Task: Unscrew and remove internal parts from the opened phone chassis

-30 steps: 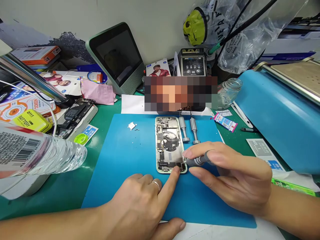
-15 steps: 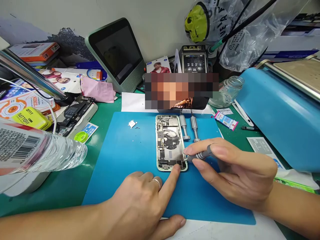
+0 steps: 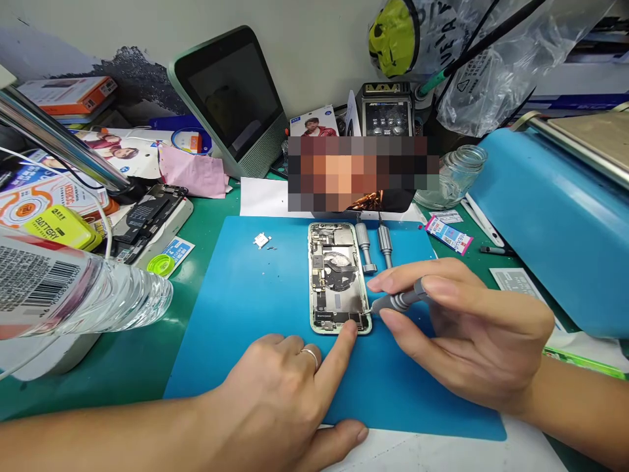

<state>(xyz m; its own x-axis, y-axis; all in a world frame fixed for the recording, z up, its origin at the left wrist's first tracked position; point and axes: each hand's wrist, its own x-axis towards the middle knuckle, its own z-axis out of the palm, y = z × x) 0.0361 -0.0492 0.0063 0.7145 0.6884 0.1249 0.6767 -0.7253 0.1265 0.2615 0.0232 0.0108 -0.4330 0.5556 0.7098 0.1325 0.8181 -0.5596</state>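
Lying on the blue mat (image 3: 236,295), the opened smartphone (image 3: 338,292) stays under the left hand (image 3: 282,383), index fingertip touching it, thumb spread wide, nothing pinched; the right hand (image 3: 474,328) pinches a grey screwdriver (image 3: 398,301) in its grip, the slim shaft now plainer at the phone's lower right edge, so work seems fixed there; two more screwdrivers (image 3: 384,244) lie near

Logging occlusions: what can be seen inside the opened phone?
Inside the phone: a circuit board at left, a dark round patch in the middle, black parts along the near end. The left hand covers part of that end with its fingertip; what lies beneath is hidden.
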